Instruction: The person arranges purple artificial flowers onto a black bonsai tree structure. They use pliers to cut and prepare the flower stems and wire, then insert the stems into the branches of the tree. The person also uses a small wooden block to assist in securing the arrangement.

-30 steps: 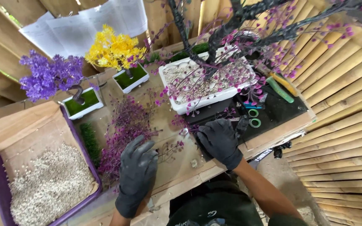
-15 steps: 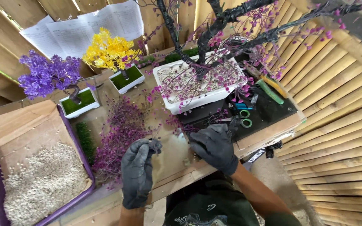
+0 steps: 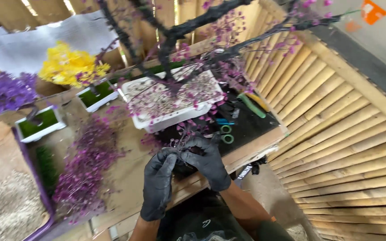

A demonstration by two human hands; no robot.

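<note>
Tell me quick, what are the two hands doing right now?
Left hand: closed, fingers pinching a small sprig of purple blossoms.
Right hand: closed on the same sprig.

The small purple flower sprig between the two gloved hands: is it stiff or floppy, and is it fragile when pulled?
The flower sprig probably bends easily: its stems look thin where the left hand and right hand pinch it. It seems very light, held by fingertips only. The tiny blossoms may shed; similar bits lie on the white planter.
</note>
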